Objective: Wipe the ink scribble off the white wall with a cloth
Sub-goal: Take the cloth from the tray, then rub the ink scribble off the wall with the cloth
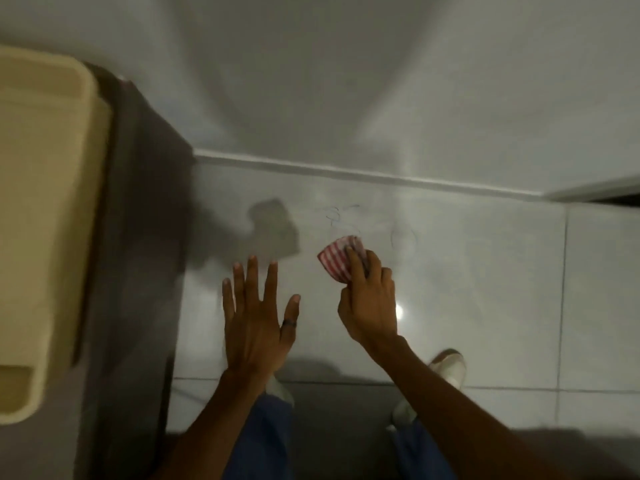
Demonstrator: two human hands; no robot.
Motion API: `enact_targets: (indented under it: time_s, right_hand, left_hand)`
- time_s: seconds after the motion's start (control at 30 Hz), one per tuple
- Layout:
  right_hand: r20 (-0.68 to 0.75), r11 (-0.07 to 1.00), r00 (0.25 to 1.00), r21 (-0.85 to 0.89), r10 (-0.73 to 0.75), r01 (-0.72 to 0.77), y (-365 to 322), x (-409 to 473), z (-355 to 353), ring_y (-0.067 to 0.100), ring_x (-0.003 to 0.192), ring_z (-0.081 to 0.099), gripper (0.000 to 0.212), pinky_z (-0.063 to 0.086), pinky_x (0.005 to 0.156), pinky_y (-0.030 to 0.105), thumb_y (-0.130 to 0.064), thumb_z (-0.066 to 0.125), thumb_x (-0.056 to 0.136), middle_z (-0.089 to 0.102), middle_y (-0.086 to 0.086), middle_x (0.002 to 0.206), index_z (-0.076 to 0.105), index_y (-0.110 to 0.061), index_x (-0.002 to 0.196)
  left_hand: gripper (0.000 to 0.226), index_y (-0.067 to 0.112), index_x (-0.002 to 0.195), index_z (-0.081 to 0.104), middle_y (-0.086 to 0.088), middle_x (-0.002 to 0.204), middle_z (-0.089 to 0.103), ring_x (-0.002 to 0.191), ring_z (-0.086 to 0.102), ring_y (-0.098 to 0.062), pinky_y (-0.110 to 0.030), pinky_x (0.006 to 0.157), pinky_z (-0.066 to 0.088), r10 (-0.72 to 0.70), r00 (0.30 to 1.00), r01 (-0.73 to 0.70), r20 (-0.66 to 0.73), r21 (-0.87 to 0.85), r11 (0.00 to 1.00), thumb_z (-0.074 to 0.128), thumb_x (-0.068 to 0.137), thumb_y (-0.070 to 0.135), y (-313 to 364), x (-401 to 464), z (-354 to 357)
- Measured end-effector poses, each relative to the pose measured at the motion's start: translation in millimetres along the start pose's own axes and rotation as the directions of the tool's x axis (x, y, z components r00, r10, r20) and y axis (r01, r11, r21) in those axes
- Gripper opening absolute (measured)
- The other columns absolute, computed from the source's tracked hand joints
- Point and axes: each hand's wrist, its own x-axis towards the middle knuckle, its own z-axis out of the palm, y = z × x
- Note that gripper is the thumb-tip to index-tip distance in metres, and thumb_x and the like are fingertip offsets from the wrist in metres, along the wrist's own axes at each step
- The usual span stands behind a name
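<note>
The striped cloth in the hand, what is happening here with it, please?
A person holds a red-and-white striped cloth bunched in the right hand, just below a faint ink scribble on the white surface. A second faint ring-shaped mark lies to the right of the cloth. The left hand is open with fingers spread and holds nothing. The scribble is still visible, so the wiping is not finished.

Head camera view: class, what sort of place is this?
Probably an indoor room at home, maybe a bathroom or hallway: glossy tiled surface with grout lines, white trim strip, and dark cabinet holding a beige tray.
</note>
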Motion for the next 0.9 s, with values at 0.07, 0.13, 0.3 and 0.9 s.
enact_targets:
  time_s: [0.07, 0.13, 0.3, 0.9]
  right_hand:
    - [-0.031, 0.997, 0.997, -0.002, 0.078, -0.078, 48, 7, 22, 0.041, 0.124, 0.052, 0.073, 0.053, 0.104, 0.053, -0.013, 0.059, 0.096, 0.037, 0.021, 0.163, 0.033, -0.013, 0.164]
    - [-0.076, 0.991, 0.988, 0.016, 0.137, -0.137, 92, 16, 47, 0.044, 0.124, 0.051, 0.075, 0.052, 0.105, 0.054, -0.012, 0.06, 0.096, 0.035, 0.024, 0.164, 0.031, -0.012, 0.165]
    - [-0.138, 0.972, 0.962, 0.062, 0.235, -0.228, 189, 49, 109, 0.048, 0.128, 0.047, 0.077, 0.049, 0.106, 0.056, -0.017, 0.063, 0.095, 0.024, 0.022, 0.17, 0.031, -0.012, 0.164]
    - [-0.326, 0.982, 0.941, -0.131, 0.085, -0.134, 324, 227, 126, 0.034, 0.167, -0.005, 0.07, 0.003, 0.135, 0.056, -0.045, 0.019, 0.11, 0.001, 0.012, 0.18, 0.006, -0.011, 0.17]
  left_hand:
    - [0.08, 0.02, 0.173, 0.026, -0.014, 0.182, 0.013, 0.168, 0.002, -0.035, -0.06, 0.137, 0.012, 0.01, 0.997, -0.011, 0.074, 0.013, 1.0, 0.022, 0.107, 0.065, 15, 11, 48]
    - [0.08, 0.02, 0.173, 0.023, -0.015, 0.182, 0.012, 0.168, -0.001, -0.035, -0.06, 0.137, 0.011, 0.034, 0.993, -0.037, 0.116, 0.02, 0.999, 0.02, 0.107, 0.065, 29, 24, 94]
    - [0.076, 0.018, 0.173, 0.023, -0.016, 0.182, 0.012, 0.169, 0.005, -0.041, -0.058, 0.136, 0.009, 0.056, 0.995, -0.06, 0.088, 0.042, 0.997, 0.031, 0.109, 0.058, 45, 62, 203]
    - [0.065, 0.012, 0.172, 0.025, -0.018, 0.18, 0.02, 0.167, 0.02, -0.04, -0.057, 0.137, 0.014, 0.082, 0.952, -0.045, -0.296, 0.13, 0.99, 0.028, 0.113, 0.037, 18, 104, 348]
